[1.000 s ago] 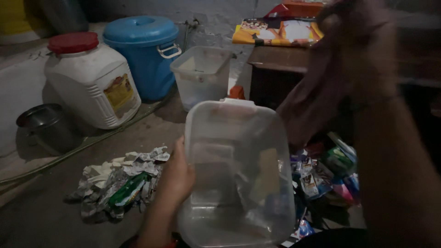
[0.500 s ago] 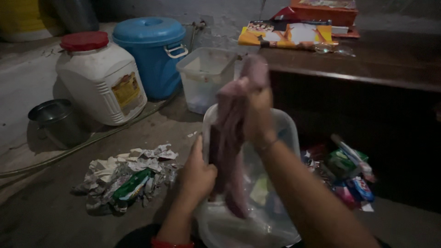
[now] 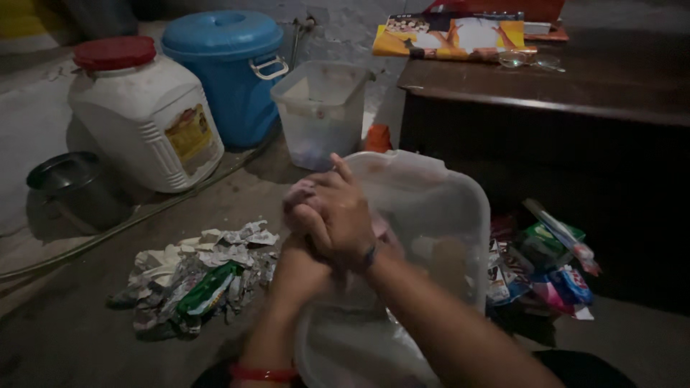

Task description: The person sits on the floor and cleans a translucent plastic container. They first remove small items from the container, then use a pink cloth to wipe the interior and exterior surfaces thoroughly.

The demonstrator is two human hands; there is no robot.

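Note:
Both my hands are clasped together over a clear plastic tub (image 3: 449,208) that stands tilted in front of me. My right hand (image 3: 341,215) lies on top, closed around a bunched pink cloth (image 3: 297,191); only small bits of the cloth show between the fingers. My left hand (image 3: 298,262) presses up from beneath against the same bundle and is largely hidden by the right one. A red bangle (image 3: 262,373) is on my left wrist, a dark band on the right.
On the concrete floor: a pile of crumpled wrappers (image 3: 194,276) at left, colourful sachets (image 3: 550,269) at right. Behind stand a white jar with a red lid (image 3: 140,118), a blue drum (image 3: 230,72), a clear bin (image 3: 320,108) and a dark metal pot (image 3: 79,187). A dark wooden table (image 3: 568,100) carries magazines.
My right hand has come down from holding the cloth hanging high. It now meets my left hand over the tub, with the cloth bunched between them.

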